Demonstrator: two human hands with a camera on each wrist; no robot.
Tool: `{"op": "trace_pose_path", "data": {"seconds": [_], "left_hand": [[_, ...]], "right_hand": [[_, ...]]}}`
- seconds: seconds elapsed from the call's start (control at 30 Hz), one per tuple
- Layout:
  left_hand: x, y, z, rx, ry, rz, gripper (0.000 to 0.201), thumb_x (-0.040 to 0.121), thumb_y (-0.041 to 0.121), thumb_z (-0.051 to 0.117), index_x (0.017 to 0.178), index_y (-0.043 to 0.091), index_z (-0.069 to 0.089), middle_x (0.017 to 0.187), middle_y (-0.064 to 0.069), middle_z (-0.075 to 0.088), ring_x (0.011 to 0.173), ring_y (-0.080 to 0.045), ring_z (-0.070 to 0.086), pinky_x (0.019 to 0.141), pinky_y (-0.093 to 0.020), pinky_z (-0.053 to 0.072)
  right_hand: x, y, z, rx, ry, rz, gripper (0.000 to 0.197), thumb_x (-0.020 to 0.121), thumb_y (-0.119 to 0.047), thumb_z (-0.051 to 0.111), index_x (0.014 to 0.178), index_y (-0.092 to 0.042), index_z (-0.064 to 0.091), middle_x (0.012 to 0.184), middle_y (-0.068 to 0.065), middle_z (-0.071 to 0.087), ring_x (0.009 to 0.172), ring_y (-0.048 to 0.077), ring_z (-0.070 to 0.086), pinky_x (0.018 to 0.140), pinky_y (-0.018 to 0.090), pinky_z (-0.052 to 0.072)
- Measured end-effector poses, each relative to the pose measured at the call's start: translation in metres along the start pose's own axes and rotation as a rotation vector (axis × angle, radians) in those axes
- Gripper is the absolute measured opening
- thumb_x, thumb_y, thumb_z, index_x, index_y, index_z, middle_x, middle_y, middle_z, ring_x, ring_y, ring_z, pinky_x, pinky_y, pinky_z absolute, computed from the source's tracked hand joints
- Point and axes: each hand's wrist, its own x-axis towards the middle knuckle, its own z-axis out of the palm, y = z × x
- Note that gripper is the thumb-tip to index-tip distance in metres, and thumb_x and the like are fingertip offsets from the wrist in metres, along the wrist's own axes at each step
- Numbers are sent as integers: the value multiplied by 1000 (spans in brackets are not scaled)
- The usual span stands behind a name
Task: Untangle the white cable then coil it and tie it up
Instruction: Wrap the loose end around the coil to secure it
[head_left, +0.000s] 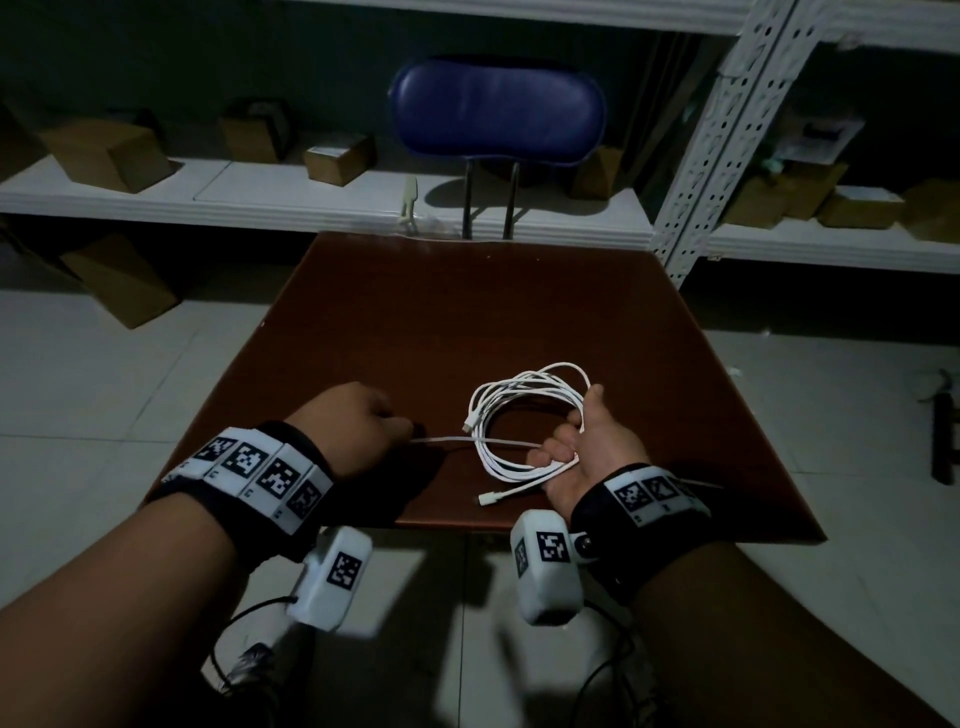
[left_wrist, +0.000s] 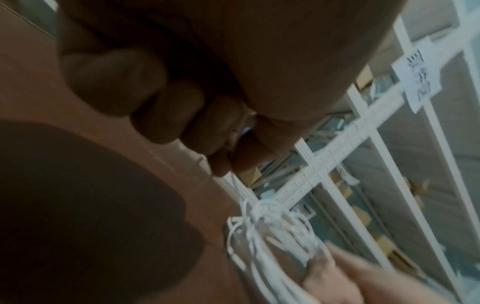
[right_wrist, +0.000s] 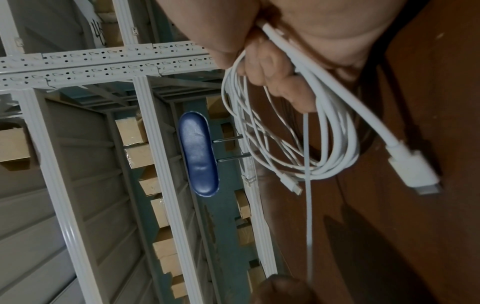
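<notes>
Cable (head_left: 524, 410): coiled in my right hand (head_left: 582, 452), fingers (head_left: 558, 449) curled round the loops to keep them together. Left hand (head_left: 348, 431) pinches the tail taut over the table (head_left: 467, 312), ready for tying.

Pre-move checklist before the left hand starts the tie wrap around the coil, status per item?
1. Coil gathered: white cable loops sit bundled in the right hand - ok.
2. Right grip: fingers curl round the bundle - ok.
3. Left grip: left hand pinches the free strand, pulled straight toward the coil - ok.
4. Tangles: loops look even, but crossings inside the bundle are hidden - cannot tell.
5. Plug ends: one plug trails on the table, another sticks out of the coil - not ok.
6. Enough free length to tie - cannot tell.
</notes>
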Motion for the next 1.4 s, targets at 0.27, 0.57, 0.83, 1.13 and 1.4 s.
{"op": "trace_pose_path", "data": {"seconds": [0.27, 0.57, 0.83, 1.13, 1.4], "left_hand": [[7, -10, 0, -299, 85, 27, 34, 88, 26, 66, 56, 16, 63, 53, 0, 59, 57, -22, 61, 61, -33, 49], [11, -5, 1, -522, 138, 13, 31, 75, 16, 69, 55, 20, 44, 51, -4, 48, 52, -21, 48, 58, -33, 44], [12, -1, 8, -504, 78, 11, 34, 85, 16, 65, 51, 15, 58, 52, -7, 57, 47, -20, 51, 54, -29, 44], [15, 12, 23, -433, 47, 32, 29, 86, 19, 68, 60, 11, 58, 53, -8, 48, 52, -22, 50, 57, -31, 43], [17, 21, 33, -501, 110, 66, 19, 71, 22, 69, 62, 9, 57, 60, -14, 50, 55, -24, 52, 58, -35, 46]], "right_hand": [[6, 5, 3, -170, 53, -36, 33, 103, -36, 53, 100, -5, 60, 67, 4, 49, 56, 17, 48, 62, 36, 54], [15, 2, -11, -690, 1, -297, 37, 91, -44, 67, 102, -9, 64, 69, 3, 71, 68, 25, 74, 83, 57, 60], [7, -17, -26, -1188, 13, -550, 43, 95, -50, 56, 91, -9, 69, 80, 13, 73, 75, 29, 70, 70, 37, 54], [0, -43, -43, -1463, 89, -637, 40, 99, -43, 50, 91, -12, 74, 93, 6, 73, 91, 27, 66, 84, 36, 51], [-1, -77, -82, -1576, 220, -740, 20, 90, -22, 63, 107, -27, 72, 107, 3, 70, 92, 23, 65, 85, 33, 53]]}}
